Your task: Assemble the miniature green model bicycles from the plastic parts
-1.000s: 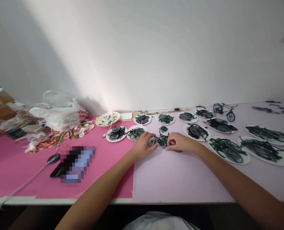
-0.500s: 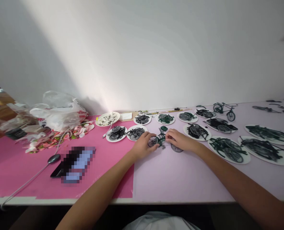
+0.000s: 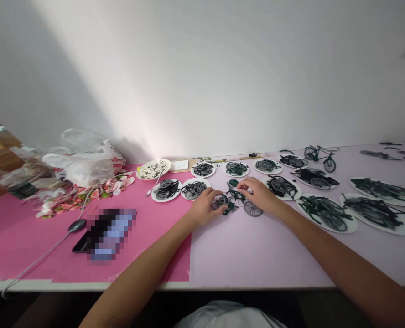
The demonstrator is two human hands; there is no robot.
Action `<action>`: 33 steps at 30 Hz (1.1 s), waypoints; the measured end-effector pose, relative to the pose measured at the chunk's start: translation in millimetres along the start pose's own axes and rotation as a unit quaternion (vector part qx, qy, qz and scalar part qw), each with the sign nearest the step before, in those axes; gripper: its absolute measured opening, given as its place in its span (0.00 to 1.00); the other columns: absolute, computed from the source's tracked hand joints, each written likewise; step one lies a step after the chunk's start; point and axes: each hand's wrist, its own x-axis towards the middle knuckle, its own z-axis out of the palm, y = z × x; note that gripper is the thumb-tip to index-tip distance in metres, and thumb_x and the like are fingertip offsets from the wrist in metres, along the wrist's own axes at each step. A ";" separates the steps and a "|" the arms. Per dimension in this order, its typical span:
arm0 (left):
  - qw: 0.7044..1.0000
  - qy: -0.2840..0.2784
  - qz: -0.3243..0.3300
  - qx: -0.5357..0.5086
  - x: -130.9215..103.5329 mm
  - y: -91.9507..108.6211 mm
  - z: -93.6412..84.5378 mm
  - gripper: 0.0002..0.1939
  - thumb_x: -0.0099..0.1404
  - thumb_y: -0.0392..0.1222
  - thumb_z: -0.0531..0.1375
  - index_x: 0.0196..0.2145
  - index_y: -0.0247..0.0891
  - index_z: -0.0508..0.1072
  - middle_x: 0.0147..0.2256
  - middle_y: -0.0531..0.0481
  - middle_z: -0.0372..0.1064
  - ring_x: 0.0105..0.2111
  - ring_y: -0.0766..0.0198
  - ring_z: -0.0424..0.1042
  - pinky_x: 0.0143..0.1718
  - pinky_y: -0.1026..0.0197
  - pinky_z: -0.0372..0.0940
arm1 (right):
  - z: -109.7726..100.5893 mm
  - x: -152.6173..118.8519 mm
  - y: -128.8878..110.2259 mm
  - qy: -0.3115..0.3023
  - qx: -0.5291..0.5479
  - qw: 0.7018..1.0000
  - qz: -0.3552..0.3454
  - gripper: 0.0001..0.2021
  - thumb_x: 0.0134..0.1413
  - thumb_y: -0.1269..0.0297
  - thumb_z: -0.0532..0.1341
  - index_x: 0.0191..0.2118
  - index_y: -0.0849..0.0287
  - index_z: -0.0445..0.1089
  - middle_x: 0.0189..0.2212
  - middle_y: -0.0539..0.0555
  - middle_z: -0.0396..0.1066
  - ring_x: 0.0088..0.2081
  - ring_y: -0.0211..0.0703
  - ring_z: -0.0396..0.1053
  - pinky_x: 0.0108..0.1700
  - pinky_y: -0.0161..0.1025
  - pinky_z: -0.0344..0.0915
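Note:
A small model bicycle (image 3: 235, 196) with a dark green frame and grey spoked wheels is between my hands on the lilac tabletop. My left hand (image 3: 204, 207) is closed around its left wheel, thumb low and fingers over the top. Thumb and fingertips of my right hand (image 3: 253, 193) are pinched together at the upper part of the frame, above the right wheel (image 3: 253, 208). What lies between those fingertips is too small to make out. A dark green piece (image 3: 233, 182) sits just beyond the frame.
White plates of bicycle parts (image 3: 326, 213) stand right and behind. An assembled model bicycle (image 3: 320, 156) stands at the back right. Leftward are a phone (image 3: 110, 232), a cable with a dark oval piece (image 3: 77, 226), pink petals (image 3: 100, 193) and a plastic bag (image 3: 86, 159).
My right hand has shifted slightly up, uncovering more of the right wheel and the frame. My left hand stays on the left wheel.

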 end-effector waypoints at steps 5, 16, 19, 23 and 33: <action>1.000 -0.006 -0.001 0.006 -0.6 0.7 -1.2 0.25 0.69 0.55 0.62 0.59 0.42 0.70 0.48 0.44 0.67 0.38 0.57 0.72 0.45 0.53 0.70 | 3.0 -1.7 -4.8 0.034 0.021 0.999 0.011 0.14 0.70 0.66 0.49 0.47 0.52 0.72 0.47 0.58 0.67 0.47 0.50 0.72 0.50 0.49 0.71; 1.000 -0.003 -0.002 -0.023 -1.8 3.3 -0.4 0.22 0.72 0.56 0.58 0.57 0.42 0.67 0.51 0.42 0.64 0.39 0.57 0.71 0.45 0.53 0.69 | 9.2 -1.9 -12.1 0.026 0.057 0.997 0.045 0.14 0.73 0.58 0.46 0.45 0.53 0.67 0.38 0.55 0.71 0.39 0.49 0.70 0.43 0.45 0.68; 0.999 0.020 -0.015 -0.035 -1.3 1.8 2.6 0.22 0.69 0.56 0.62 0.54 0.41 0.67 0.48 0.43 0.67 0.40 0.56 0.71 0.45 0.53 0.68 | 11.0 -3.1 -18.1 0.022 0.086 0.994 0.056 0.12 0.72 0.59 0.48 0.46 0.54 0.67 0.37 0.54 0.73 0.40 0.49 0.72 0.43 0.44 0.69; 0.994 0.038 -0.037 -0.098 0.2 -1.1 7.6 0.17 0.68 0.51 0.63 0.49 0.40 0.67 0.42 0.46 0.71 0.39 0.56 0.71 0.42 0.55 0.67 | 14.6 -4.3 -22.7 0.017 0.111 0.991 0.070 0.11 0.72 0.57 0.50 0.46 0.53 0.67 0.36 0.53 0.76 0.39 0.48 0.74 0.43 0.43 0.69; 0.985 0.093 -0.016 -0.148 0.3 0.2 8.7 0.15 0.77 0.51 0.50 0.49 0.39 0.68 0.42 0.44 0.71 0.40 0.57 0.70 0.46 0.54 0.67 | 24.8 -7.9 -38.3 -0.015 0.215 0.971 0.106 0.13 0.68 0.49 0.57 0.46 0.53 0.65 0.44 0.59 0.80 0.44 0.52 0.78 0.43 0.46 0.74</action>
